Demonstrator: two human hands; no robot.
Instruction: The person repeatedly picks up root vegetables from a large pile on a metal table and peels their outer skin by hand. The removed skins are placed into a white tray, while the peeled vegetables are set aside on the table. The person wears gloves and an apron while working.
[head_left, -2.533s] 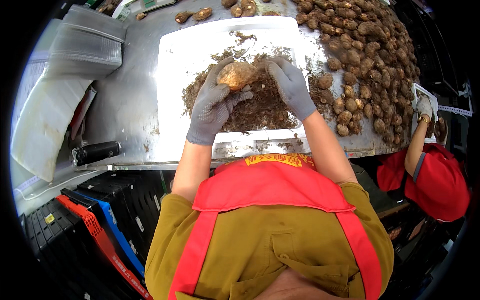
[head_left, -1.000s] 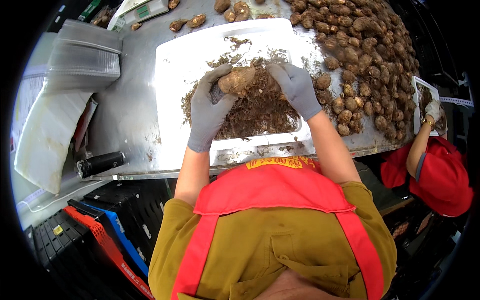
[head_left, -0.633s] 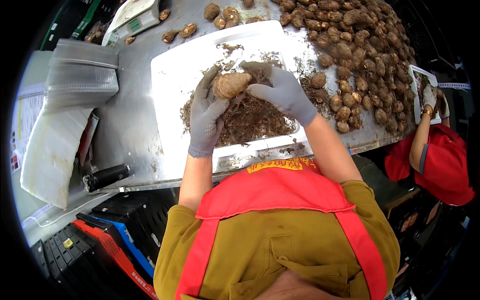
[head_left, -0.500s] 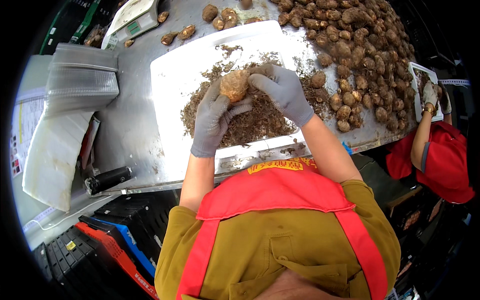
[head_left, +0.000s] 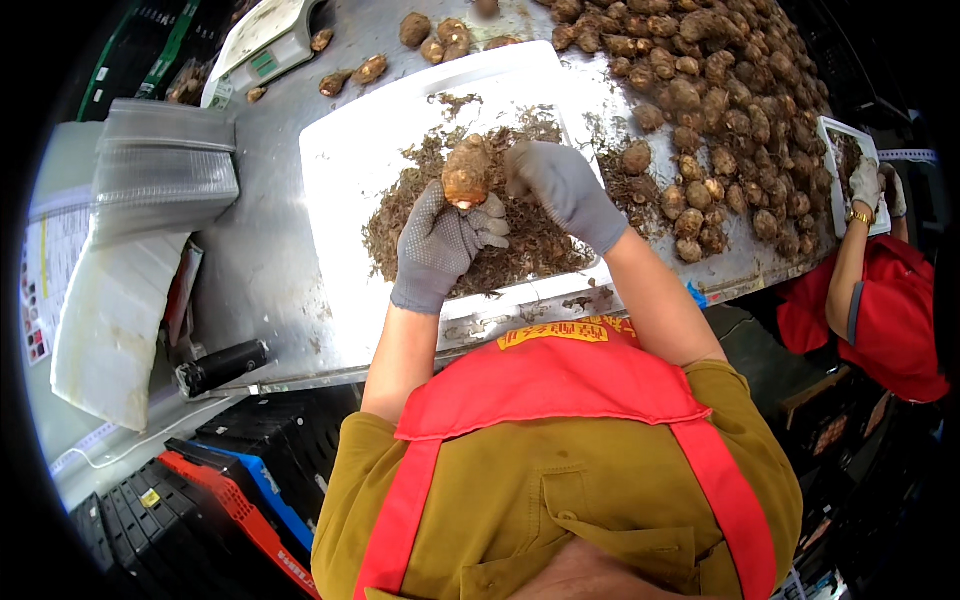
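My gloved left hand grips a round brown taro between thumb and fingers, above the white tray. A pale cut spot shows at the taro's near end. My gloved right hand is just to the right, apart from the taro, with its fingers curled in; whatever they hold, if anything, is hidden. Shredded brown taro husk lies over the tray beneath both hands.
A large heap of taros covers the right of the metal table. Several loose taros lie beyond the tray, near a scale. A black cylinder lies at the front left. A co-worker's gloved hand is over another tray at far right.
My right hand has come off the taro, its fingers curling. The taro has turned in my left hand, and its pale cut end now shows toward me.
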